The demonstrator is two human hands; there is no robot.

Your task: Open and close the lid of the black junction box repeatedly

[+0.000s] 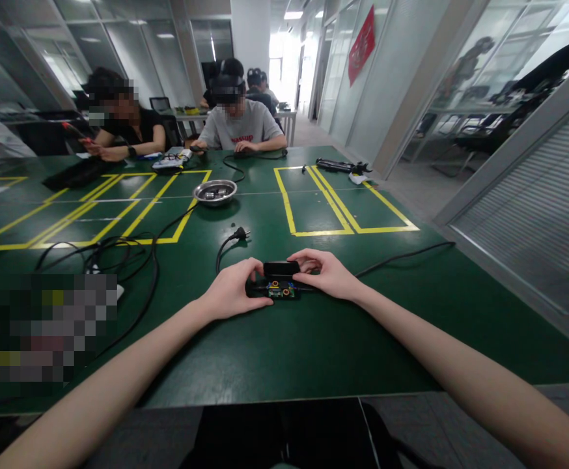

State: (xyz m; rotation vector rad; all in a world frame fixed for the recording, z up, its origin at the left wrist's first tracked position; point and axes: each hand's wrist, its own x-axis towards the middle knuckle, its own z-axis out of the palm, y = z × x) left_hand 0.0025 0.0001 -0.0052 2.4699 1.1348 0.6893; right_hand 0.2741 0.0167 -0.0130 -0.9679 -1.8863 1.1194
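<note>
Pinching 1 blk cover (281, 268) w/ R fingers (308, 280); L fingers (262, 302) round 1 PCB (275, 293), grip unclear; 2 coils (286, 292) on it.

The cover (281, 268) looks plastic — the bowl (215, 202) shiny metal, tabletop (265, 352) glossy.

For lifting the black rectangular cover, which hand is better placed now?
Probably the right hand: its thumb and finger appear to pinch the right end of the black cover. The left hand has its thumb beside the green circuit board.
</note>
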